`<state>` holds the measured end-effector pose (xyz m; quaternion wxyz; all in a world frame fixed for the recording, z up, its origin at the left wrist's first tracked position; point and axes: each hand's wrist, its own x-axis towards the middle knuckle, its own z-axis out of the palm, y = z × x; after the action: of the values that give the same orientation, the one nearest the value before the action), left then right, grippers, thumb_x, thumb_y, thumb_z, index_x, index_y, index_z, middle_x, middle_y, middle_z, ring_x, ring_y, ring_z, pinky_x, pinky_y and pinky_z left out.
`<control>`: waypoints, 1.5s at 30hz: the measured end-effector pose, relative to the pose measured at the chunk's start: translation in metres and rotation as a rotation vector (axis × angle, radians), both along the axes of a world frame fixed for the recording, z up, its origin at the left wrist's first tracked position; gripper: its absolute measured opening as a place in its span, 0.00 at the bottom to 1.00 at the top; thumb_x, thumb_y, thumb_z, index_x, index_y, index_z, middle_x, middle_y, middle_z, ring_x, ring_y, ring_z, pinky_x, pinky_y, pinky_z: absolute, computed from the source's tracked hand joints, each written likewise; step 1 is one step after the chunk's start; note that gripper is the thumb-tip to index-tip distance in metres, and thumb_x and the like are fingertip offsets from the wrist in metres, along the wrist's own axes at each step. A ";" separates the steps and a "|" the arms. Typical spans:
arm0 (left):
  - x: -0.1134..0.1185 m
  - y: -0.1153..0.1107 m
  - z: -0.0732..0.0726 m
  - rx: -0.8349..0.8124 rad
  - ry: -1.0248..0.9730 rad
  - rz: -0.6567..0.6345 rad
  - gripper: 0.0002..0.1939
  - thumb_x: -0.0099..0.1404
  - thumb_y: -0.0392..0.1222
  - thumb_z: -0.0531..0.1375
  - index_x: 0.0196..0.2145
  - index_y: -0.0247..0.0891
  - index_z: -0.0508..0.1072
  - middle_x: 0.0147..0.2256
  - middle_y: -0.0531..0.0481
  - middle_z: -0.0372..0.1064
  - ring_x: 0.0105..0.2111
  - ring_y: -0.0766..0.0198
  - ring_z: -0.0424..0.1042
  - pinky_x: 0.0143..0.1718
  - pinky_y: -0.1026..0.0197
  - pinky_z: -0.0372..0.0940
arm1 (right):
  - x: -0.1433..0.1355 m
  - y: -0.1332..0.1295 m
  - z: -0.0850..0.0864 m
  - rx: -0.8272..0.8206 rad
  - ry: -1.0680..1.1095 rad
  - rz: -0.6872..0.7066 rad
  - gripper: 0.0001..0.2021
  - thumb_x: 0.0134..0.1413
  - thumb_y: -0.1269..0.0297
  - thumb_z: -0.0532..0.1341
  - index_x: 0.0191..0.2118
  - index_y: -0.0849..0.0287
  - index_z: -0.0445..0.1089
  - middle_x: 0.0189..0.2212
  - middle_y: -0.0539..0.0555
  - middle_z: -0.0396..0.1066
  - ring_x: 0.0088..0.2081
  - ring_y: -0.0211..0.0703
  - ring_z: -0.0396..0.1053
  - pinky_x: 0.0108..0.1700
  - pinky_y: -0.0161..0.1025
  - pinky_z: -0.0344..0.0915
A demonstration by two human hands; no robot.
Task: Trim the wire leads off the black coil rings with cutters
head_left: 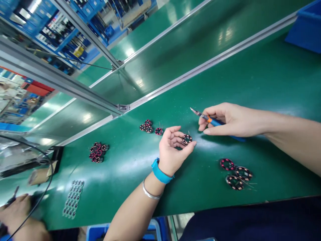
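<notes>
Apparently, the left hand (171,147) pinches a ring (184,139) edgewise to bare its face; the right hand (232,120) clasps cutters (213,122) (tips free beyond the grip).

left hand (172,146): cupped, thumb extended | right hand (233,119): fingers curled

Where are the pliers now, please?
In the head view, right of centre, the blue-handled pliers are in the right hand, near the left hand.

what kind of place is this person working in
Most likely a factory assembly floor: a long green bench with small rings grouped in clusters, and blue racks loaded with goods behind it.
</notes>
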<state>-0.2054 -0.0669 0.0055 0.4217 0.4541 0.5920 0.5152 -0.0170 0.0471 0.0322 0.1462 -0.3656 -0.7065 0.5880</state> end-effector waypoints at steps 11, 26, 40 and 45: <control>0.007 -0.002 -0.002 0.062 0.082 -0.073 0.28 0.48 0.38 0.73 0.45 0.38 0.66 0.28 0.57 0.71 0.23 0.73 0.71 0.23 0.73 0.67 | -0.032 -0.033 0.002 0.317 -0.035 -0.070 0.05 0.44 0.64 0.62 0.28 0.57 0.65 0.25 0.48 0.69 0.26 0.39 0.63 0.29 0.37 0.57; 0.005 -0.005 -0.006 0.225 0.216 -0.087 0.28 0.52 0.37 0.72 0.47 0.38 0.66 0.29 0.56 0.72 0.25 0.72 0.74 0.28 0.72 0.72 | -0.022 -0.024 0.004 0.115 0.006 -0.075 0.09 0.40 0.60 0.66 0.28 0.57 0.68 0.25 0.49 0.72 0.26 0.40 0.67 0.29 0.39 0.62; 0.005 -0.006 -0.005 0.192 0.182 -0.133 0.33 0.53 0.38 0.72 0.52 0.40 0.63 0.30 0.57 0.72 0.28 0.69 0.76 0.30 0.69 0.73 | -0.027 -0.025 0.005 0.131 0.046 -0.064 0.06 0.42 0.65 0.65 0.27 0.57 0.66 0.24 0.48 0.69 0.26 0.38 0.65 0.29 0.38 0.59; 0.006 -0.010 -0.004 0.200 0.152 -0.313 0.40 0.55 0.37 0.72 0.60 0.41 0.58 0.31 0.56 0.72 0.28 0.69 0.76 0.33 0.67 0.74 | -0.027 -0.019 0.002 0.087 0.155 -0.191 0.09 0.42 0.65 0.65 0.25 0.56 0.62 0.20 0.44 0.62 0.24 0.36 0.59 0.28 0.38 0.58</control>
<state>-0.1990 -0.0770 0.0012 0.4036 0.6178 0.4901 0.4639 -0.0436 0.0285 0.0342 0.2715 -0.3781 -0.6800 0.5665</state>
